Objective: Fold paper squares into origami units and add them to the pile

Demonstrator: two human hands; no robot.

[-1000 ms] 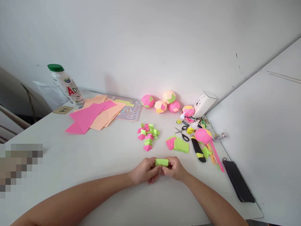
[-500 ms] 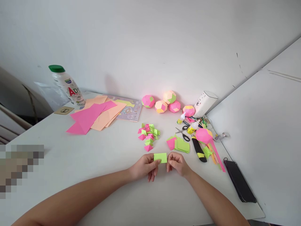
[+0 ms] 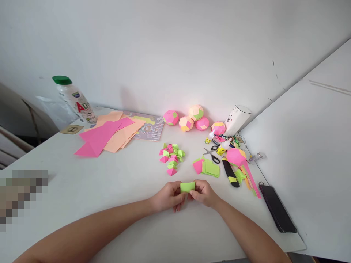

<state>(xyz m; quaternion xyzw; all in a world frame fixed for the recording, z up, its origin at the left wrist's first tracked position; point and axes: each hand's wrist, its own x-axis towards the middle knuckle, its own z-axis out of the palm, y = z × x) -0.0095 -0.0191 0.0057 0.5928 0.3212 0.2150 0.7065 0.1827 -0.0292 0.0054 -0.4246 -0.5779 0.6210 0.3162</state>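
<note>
A small green paper piece [image 3: 188, 187] is held between my two hands, low over the table. My left hand [image 3: 169, 197] pinches its left end. The right end is gripped by my right hand [image 3: 203, 193], thumb in front and fingers behind. The paper bows slightly along its length. Just beyond lie folded pink and green paper units [image 3: 172, 157] in a loose cluster. To the right of them is a stack of flat green papers [image 3: 211, 168] with a pink sheet [image 3: 198, 166] partly under it.
Scissors [image 3: 214, 155], a glue bottle [image 3: 223, 147], a black-and-yellow cutter [image 3: 230, 172] and a phone [image 3: 277, 208] lie right. Several paper balls [image 3: 186, 123] rest by the wall. Pink sheets [image 3: 97, 137], a patterned booklet [image 3: 153, 128] and a white bottle [image 3: 75, 100] stand left.
My right hand has moved left and taken hold of the green paper's right end. The paper now looks bent rather than flat. The view has shifted slightly.
</note>
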